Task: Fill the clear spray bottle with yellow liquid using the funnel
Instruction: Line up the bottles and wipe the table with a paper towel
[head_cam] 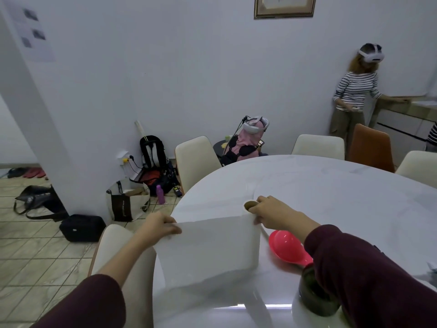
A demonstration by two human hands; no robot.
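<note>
A paper-towel sheet (208,247) is pinched by the left hand (158,227); its roll (251,206), beside the pink funnel (289,247), is gripped by the right hand (275,213).

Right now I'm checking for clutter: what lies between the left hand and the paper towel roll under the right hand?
In the head view, only the pulled-out sheet of paper towel spans from the left hand to the roll held by the right hand.

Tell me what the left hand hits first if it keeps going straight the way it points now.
Probably nothing on the table: the left hand, pinching the pulled-out paper towel sheet, points up and away toward the cream chair beyond the table edge. Depth is unclear, so that is a guess.
</note>
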